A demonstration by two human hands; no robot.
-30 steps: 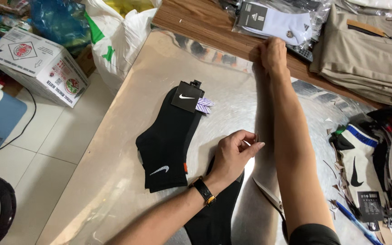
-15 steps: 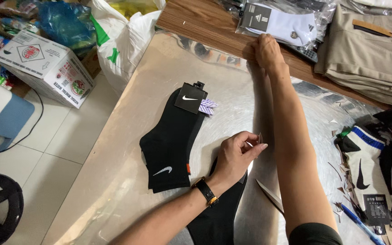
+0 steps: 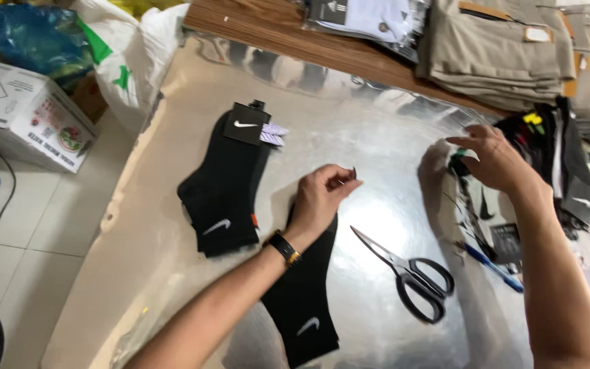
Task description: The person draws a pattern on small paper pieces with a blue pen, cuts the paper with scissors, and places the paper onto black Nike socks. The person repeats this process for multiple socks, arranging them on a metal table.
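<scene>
— While the left hand (image 3: 322, 195) hovers over the clear plastic sheet (image 3: 370, 137), fingers pinched shut on something too small to tell, where are the socks?

— One black sock pair (image 3: 223, 184) lies flat just left of it; another black sock (image 3: 302, 301) lies under the wrist. Soft, light, floppy, I judge: best gripped at the carded cuff.

— And the right hand (image 3: 493, 160)?

— Loosely open, fingertips touching the heap of socks (image 3: 554, 164) at the right edge. Scissors (image 3: 408, 273) lie between the arms.

Bare sheet (image 3: 377, 137) between hands; scissors (image 3: 411, 273) and black socks (image 3: 223, 191) flank it.
</scene>
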